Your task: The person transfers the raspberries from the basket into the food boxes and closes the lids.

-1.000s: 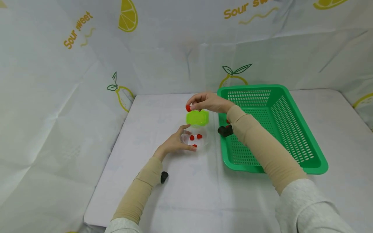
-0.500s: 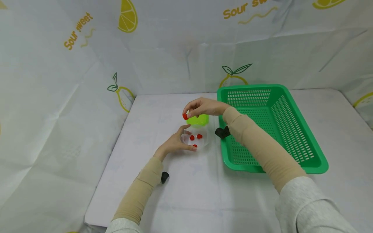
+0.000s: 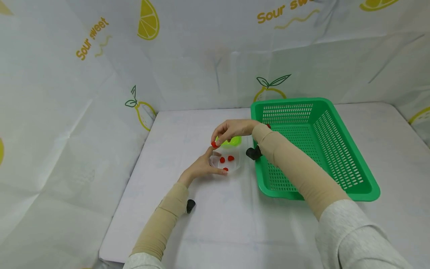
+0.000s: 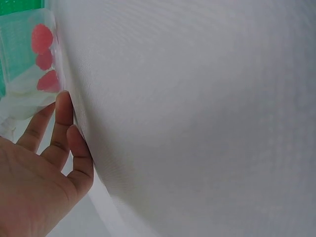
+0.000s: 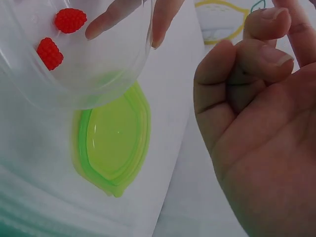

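Note:
A clear plastic container (image 3: 233, 163) stands on the white table, with three red berries (image 3: 230, 158) in it. My left hand (image 3: 215, 160) holds it from the left, fingers curved round its wall. Just above the container's far-left rim, my right hand (image 3: 218, 139) pinches another red berry (image 3: 213, 144). Behind the container lies its lime green lid (image 3: 233, 141). The right wrist view shows the container (image 5: 74, 74) with two berries (image 5: 69, 19), the lid (image 5: 116, 140) and my curled right fingers (image 5: 247, 69); the pinched berry is hidden there. My left fingers (image 4: 61, 123) touch the container (image 4: 29, 64).
A green slatted basket (image 3: 336, 164) stands to the right, its near-left corner close to my right forearm. A lemon-print white cloth covers the table (image 3: 218, 224) and hangs as walls behind and on both sides.
My right hand has come down and slightly left with the red berry, from above the lid to the container's rim. My left hand and the container have stayed put.

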`<action>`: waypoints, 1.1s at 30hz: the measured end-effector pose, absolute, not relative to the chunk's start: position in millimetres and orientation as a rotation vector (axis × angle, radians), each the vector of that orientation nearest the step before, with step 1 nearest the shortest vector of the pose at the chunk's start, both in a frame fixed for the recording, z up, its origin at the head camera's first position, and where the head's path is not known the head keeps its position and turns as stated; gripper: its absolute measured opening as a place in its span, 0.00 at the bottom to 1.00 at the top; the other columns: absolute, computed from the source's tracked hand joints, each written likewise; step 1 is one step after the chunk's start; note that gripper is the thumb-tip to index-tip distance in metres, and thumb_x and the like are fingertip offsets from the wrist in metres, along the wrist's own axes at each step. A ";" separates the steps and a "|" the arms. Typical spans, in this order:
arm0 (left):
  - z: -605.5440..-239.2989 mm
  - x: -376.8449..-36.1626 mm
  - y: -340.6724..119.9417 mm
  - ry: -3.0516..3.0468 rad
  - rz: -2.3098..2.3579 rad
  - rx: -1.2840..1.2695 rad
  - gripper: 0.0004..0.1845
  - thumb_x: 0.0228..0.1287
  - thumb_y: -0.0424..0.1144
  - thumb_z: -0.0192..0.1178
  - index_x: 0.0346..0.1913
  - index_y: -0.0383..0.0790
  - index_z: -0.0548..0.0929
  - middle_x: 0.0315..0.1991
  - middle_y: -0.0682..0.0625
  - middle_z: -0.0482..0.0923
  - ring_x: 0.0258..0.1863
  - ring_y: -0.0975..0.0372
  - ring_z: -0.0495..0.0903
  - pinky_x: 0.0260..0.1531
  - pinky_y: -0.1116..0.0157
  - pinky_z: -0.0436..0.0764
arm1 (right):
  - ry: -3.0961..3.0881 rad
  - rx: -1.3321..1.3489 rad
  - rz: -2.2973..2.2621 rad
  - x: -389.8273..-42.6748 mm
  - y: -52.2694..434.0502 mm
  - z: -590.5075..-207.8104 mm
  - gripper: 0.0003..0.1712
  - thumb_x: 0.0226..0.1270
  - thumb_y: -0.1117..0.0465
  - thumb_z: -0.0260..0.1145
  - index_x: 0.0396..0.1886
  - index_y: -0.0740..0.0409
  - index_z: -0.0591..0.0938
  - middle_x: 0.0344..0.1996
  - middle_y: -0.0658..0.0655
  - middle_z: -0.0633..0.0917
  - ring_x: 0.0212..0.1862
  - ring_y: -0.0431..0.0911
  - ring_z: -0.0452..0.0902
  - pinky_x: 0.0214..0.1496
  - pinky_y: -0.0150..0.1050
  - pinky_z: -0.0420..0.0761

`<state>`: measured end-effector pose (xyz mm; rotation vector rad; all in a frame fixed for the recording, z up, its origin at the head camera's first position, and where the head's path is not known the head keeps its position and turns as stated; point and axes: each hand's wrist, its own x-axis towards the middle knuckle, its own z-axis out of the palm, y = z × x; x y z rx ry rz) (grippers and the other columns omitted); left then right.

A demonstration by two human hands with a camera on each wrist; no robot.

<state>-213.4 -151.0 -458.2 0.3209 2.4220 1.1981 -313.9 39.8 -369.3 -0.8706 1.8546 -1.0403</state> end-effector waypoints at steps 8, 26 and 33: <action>-458.6 -213.1 -153.1 2.403 1.229 0.320 0.54 0.38 0.61 0.73 0.66 0.75 0.48 0.59 0.61 0.68 0.55 0.58 0.70 0.56 0.52 0.67 | 1.961 -0.919 -0.807 -317.8 26.7 -376.0 0.12 0.60 0.51 0.66 0.43 0.47 0.84 0.25 0.51 0.75 0.39 0.52 0.68 0.40 0.37 0.70; -457.8 -215.9 -156.6 2.420 1.182 0.289 0.53 0.35 0.64 0.72 0.66 0.71 0.52 0.68 0.53 0.60 0.64 0.54 0.64 0.63 0.48 0.63 | 1.960 -0.895 -0.591 -323.2 20.3 -383.4 0.13 0.60 0.55 0.65 0.44 0.51 0.85 0.22 0.43 0.75 0.30 0.43 0.63 0.29 0.32 0.60; -460.3 -216.4 -155.1 2.424 1.190 0.331 0.48 0.35 0.63 0.73 0.61 0.75 0.56 0.64 0.57 0.63 0.67 0.56 0.61 0.64 0.48 0.62 | 1.932 -0.902 -0.469 -321.2 15.4 -389.0 0.12 0.61 0.58 0.64 0.44 0.52 0.85 0.31 0.41 0.83 0.37 0.40 0.66 0.37 0.32 0.65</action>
